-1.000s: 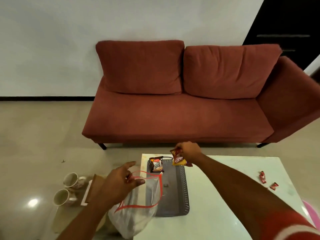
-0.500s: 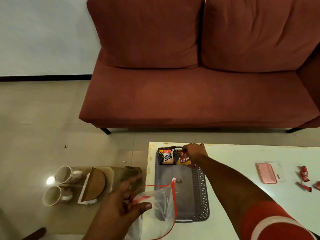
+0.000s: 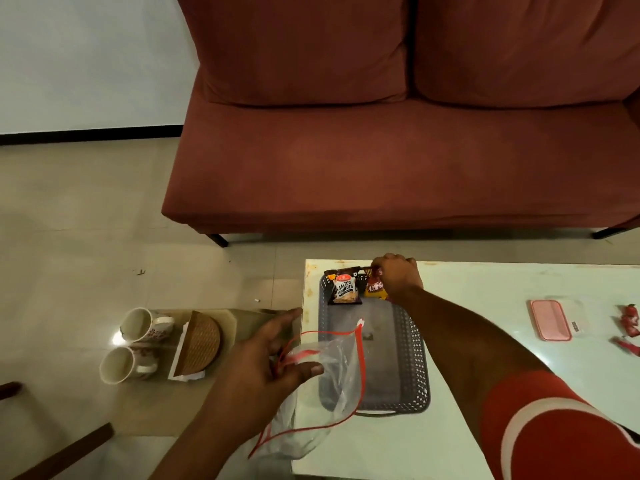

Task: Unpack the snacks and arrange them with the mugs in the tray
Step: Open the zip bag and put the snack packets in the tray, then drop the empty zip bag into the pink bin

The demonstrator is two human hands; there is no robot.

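Far to my left, on a mat on the floor, two mugs [image 3: 138, 344] lie on their sides next to a round woven piece [image 3: 200, 342] propped on something white. My left hand [image 3: 263, 368] hangs at the table's left edge, thumb and fingers pinched on the red-trimmed mouth of a clear plastic bag [image 3: 322, 386], which droops over the near left corner of the grey tray [image 3: 412, 368]. The tray sits on the pale table [image 3: 485, 341], and at its far end a salted peanuts packet [image 3: 344, 289] stands upright against the rim. Just beside it, my right hand [image 3: 398, 277] is closed around the top of a yellow and red snack packet [image 3: 374, 287], its lower edge in the tray. Further right on the table lies a pink-lidded box [image 3: 550, 319], and near the edge a few small red wrapped sweets [image 3: 630, 323].
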